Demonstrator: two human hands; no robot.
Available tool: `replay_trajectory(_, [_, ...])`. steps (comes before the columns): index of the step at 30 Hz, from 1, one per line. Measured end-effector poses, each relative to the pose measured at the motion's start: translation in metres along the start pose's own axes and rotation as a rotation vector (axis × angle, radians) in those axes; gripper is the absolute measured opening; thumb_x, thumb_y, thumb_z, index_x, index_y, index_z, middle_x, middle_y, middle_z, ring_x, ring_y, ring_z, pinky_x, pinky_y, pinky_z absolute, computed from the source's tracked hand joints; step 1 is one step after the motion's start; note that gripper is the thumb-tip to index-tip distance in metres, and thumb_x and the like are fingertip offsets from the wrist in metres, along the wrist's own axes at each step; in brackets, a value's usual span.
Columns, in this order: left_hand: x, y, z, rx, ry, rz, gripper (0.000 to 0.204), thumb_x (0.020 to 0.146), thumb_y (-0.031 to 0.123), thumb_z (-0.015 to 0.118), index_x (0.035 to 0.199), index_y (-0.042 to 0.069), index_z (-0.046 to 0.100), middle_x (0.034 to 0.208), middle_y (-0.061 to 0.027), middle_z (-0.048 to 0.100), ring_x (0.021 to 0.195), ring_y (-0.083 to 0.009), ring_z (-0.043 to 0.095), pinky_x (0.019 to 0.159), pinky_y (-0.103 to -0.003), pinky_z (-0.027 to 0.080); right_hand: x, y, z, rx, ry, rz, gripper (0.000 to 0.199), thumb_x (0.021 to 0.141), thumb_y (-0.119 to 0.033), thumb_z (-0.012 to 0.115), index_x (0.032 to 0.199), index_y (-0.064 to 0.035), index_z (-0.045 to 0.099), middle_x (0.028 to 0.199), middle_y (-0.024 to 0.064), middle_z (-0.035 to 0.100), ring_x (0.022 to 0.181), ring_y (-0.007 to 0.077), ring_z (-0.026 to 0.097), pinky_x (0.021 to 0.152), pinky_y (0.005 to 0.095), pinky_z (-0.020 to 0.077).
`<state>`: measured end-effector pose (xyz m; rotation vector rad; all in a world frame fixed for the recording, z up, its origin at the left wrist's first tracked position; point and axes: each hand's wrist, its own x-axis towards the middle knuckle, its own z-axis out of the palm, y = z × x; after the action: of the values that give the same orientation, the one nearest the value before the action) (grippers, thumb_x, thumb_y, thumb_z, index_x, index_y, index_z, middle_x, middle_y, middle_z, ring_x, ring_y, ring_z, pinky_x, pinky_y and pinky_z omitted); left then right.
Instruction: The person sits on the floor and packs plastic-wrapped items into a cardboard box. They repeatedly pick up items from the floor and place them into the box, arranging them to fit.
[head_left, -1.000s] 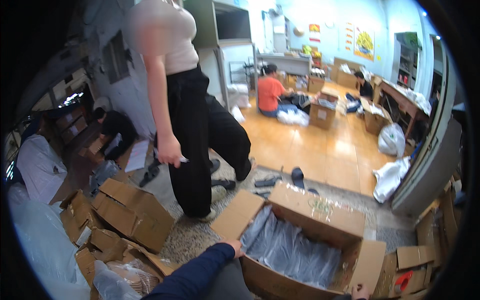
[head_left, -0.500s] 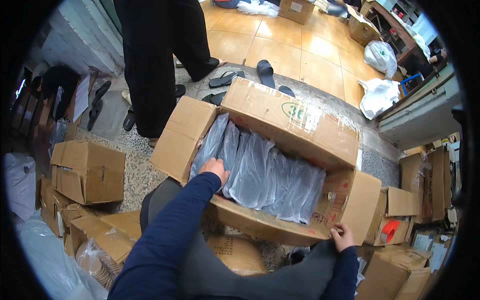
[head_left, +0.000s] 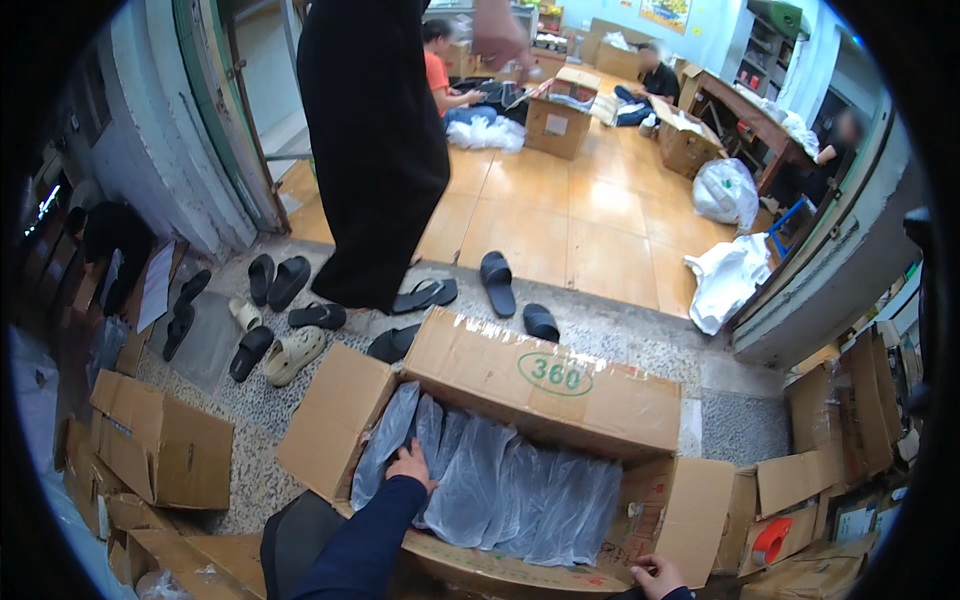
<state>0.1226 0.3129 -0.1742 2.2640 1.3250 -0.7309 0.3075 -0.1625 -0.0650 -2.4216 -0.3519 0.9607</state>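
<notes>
Both hands, left hand [head_left: 411, 466] inside open carton [head_left: 545, 380], right hand [head_left: 655, 577] on rim

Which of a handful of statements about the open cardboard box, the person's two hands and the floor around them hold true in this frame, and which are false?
1. The left hand rests on the grey plastic-wrapped packs inside the large open brown cardboard box. True.
2. The right hand is inside the box, on the packs. False: it sits at the box's near right edge, by the flap.
3. The box is taped shut. False: its flaps stand open and the packs show.
4. Dark slippers lie on the floor beyond the box. True.
5. A standing person in black clothing is beyond the box. True.
</notes>
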Motion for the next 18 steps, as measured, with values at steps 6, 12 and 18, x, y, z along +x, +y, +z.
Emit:
replay_trajectory(6, [0.007, -0.022, 0.018, -0.002, 0.218, 0.054, 0.094, 0.075, 0.042, 0.077, 0.146, 0.004, 0.028, 0.140, -0.0267, 0.040, 0.125, -0.0425, 0.047, 0.102, -0.044, 0.044, -0.010, 0.000, 0.006, 0.076, -0.005, 0.003, 0.033, 0.088, -0.025, 0.069, 0.113, -0.0033, 0.065, 0.105, 0.0147, 0.068, 0.093, 0.0244, 0.065, 0.083, 0.0349, 0.0520])
replay_trajectory(12, [0.023, 0.012, 0.018, 0.002, 0.330, -0.180, 0.095, 0.077, 0.050, 0.073, 0.146, 0.004, 0.028, 0.139, -0.0220, 0.040, 0.118, -0.0357, 0.054, 0.089, -0.044, 0.052, -0.011, -0.007, 0.012, 0.044, 0.009, -0.006, 0.035, 0.087, -0.027, 0.070, 0.112, -0.0032, 0.064, 0.102, 0.0158, 0.069, 0.091, 0.0254, 0.065, 0.082, 0.0356, 0.0521])
replay_trajectory(18, [0.065, 0.012, 0.004, 0.070, 0.086, -0.134, 0.098, 0.078, 0.033, 0.073, 0.149, -0.002, 0.015, 0.145, -0.0303, 0.032, 0.124, -0.0368, 0.053, 0.093, -0.039, 0.052, -0.008, -0.019, 0.006, -0.064, -0.008, -0.032, 0.035, 0.086, -0.028, 0.070, 0.110, -0.0031, 0.065, 0.102, 0.0175, 0.069, 0.093, 0.0280, 0.065, 0.083, 0.0367, 0.0517])
